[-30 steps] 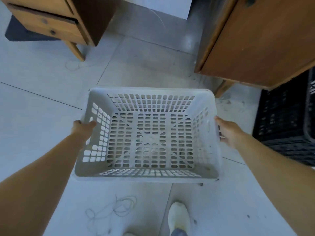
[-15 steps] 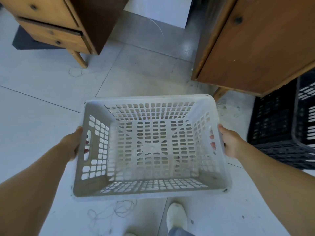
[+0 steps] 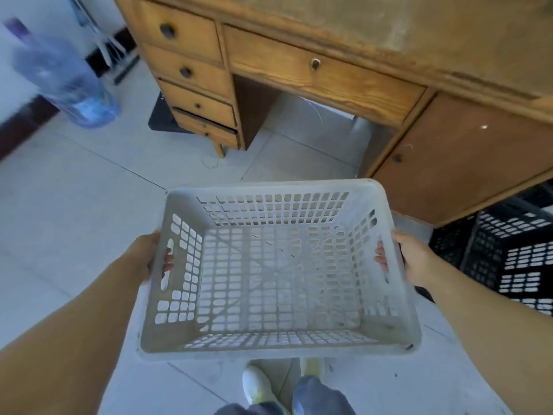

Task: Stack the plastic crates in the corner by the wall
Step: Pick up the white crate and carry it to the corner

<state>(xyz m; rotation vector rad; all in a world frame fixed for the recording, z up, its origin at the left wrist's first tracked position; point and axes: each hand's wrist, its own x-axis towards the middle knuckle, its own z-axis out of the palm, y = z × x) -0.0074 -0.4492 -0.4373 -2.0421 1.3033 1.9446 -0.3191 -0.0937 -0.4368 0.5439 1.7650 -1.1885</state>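
I hold an empty white perforated plastic crate (image 3: 278, 342) in the air in front of me, above the tiled floor. My left hand (image 3: 146, 256) grips its left side, with fingertips showing through the handle slot. My right hand (image 3: 414, 256) grips the right side the same way. Black plastic crates (image 3: 508, 253) stand on the floor at the right edge, beside the desk.
A wooden desk (image 3: 329, 76) with drawers and a cabinet door stands straight ahead. A blurred blue water bottle (image 3: 65, 76) stands at the far left near the wall. A dark mat (image 3: 161, 115) lies behind the desk's left leg. My shoes (image 3: 260, 384) show below the crate.
The crate has risen off the floor and come nearer to me. The view has tilted up, showing the desk front and the water bottle. Both hands kept their grip.
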